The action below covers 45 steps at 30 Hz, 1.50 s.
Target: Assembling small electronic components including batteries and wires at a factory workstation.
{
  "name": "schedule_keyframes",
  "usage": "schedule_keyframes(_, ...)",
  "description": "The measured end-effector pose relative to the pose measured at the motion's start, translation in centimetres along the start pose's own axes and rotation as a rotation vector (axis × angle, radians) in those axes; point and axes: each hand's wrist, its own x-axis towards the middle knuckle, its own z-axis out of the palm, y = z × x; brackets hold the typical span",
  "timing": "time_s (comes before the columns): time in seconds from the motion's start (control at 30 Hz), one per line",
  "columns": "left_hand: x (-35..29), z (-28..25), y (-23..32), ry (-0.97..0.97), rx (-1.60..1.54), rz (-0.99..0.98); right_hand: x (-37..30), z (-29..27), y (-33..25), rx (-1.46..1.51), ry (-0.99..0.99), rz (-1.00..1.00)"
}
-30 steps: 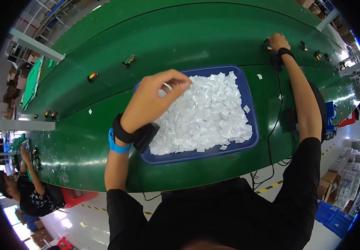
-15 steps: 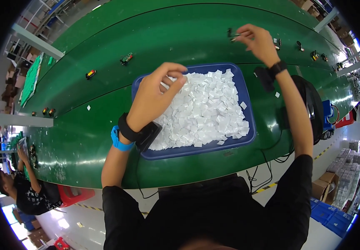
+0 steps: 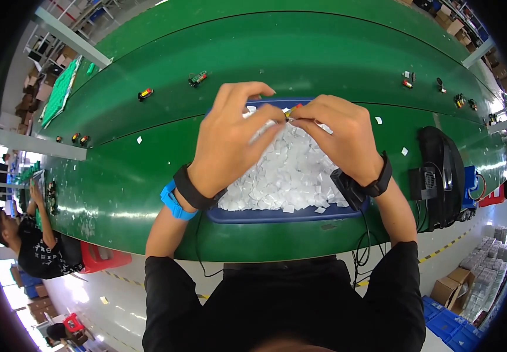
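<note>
Both of my hands meet over the far side of a blue tray (image 3: 283, 217) heaped with small white square pieces (image 3: 285, 176). A small electronic part with a red and yellow body (image 3: 293, 110) is pinched in my right hand (image 3: 338, 132), mostly covered by the fingers. My left hand (image 3: 233, 138) is bent toward the same part, its thumb and a fingertip closing at the part's near end. Its index finger sticks out above, and the thumb is a little smeared. Whether a white piece is between the fingertips is too small to tell.
Similar small parts (image 3: 145, 94) lie spread along the far green strip. Loose white squares (image 3: 405, 151) dot the green table. A black bag (image 3: 441, 176) and a dark box (image 3: 422, 183) stand at the right, with cables below. Another person (image 3: 36, 246) works at far left.
My right hand has come back from the far right with a small electronic part, down to the tray. My left hand has moved slightly right to meet it. The view has shifted a little.
</note>
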Motion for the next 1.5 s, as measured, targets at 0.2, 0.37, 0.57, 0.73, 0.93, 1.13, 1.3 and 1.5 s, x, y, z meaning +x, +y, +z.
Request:
schedule_keyframes(0.2,-0.2,-0.3,0.1,-0.066,-0.288,-0.051,-0.5,-1.0,0.4,-0.133,0.082,-0.288)
schedule_keyframes(0.37,0.5,-1.2,-1.3,-0.359,-1.021,-0.874,-0.3,-2.1,-0.6,-0.182,0.106,-0.376)
schedule_keyframes(0.57,0.5,-1.2,-0.6,-0.478,-1.145,-0.826,0.0,-1.8,-0.3,-0.031,-0.002,-0.267)
schedule_keyframes(0.73,-0.1,-0.9,-1.0,-0.421,-0.98,-0.66,-0.4,-1.3,-0.3,0.23,-0.007,0.069)
schedule_keyframes(0.93,-0.3,-0.1,-0.7,-0.358,-0.942,-0.595,-0.6,-1.2,-0.1,0.188,-0.092,0.108)
schedule_keyframes(1.13,-0.1,-0.5,-1.0,-0.436,-0.873,-0.656,-0.5,-1.9,-0.1,0.322,-0.201,0.105)
schedule_keyframes(1.3,-0.4,-0.1,-1.6,-0.345,-0.806,-0.63,0.0,-3.5,1.4,0.262,-0.361,-0.03)
schedule_keyframes(1.5,-0.3,-0.1,-0.8,-0.428,-0.796,-0.584,0.5,-3.5,1.0,0.316,-0.24,0.347)
